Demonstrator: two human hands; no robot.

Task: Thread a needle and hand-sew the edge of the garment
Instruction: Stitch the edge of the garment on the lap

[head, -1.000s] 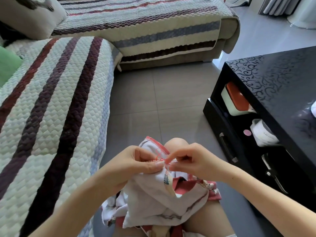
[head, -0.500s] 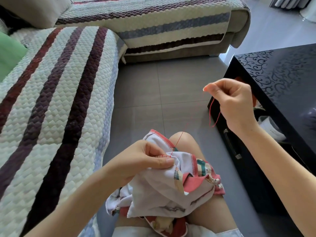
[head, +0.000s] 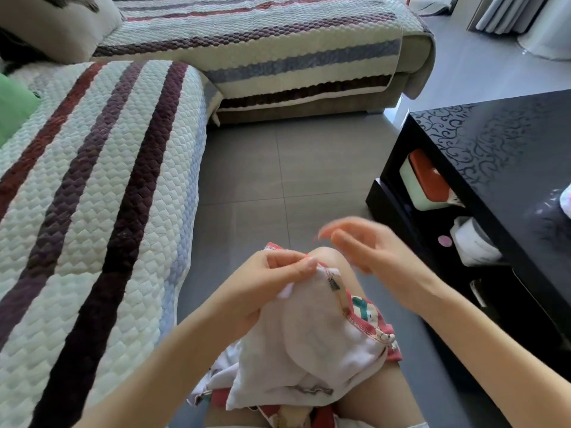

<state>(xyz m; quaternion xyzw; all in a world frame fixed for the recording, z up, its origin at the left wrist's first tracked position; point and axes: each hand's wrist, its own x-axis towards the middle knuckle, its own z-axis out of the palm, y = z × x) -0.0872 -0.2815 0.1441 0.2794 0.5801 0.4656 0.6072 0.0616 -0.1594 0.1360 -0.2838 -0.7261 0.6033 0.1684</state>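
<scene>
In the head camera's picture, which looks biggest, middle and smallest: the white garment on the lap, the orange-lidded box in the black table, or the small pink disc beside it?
As they look here:
1. White garment
2. Orange-lidded box
3. Pink disc
The garment lies nearest the camera, which enlarges it.

Floor (head: 278, 168): grey tiles, daylight glare at far right. Sofa (head: 102, 193): L-shaped, quilted cream cover with maroon, purple and blue stripes; beige cushion (head: 52, 29) at the corner, green cushion (head: 12, 109) at left. Black table (head: 500, 143): glossy scroll-patterned top, open shelf below. Curtains (head: 506, 13): pale, top right.
</scene>
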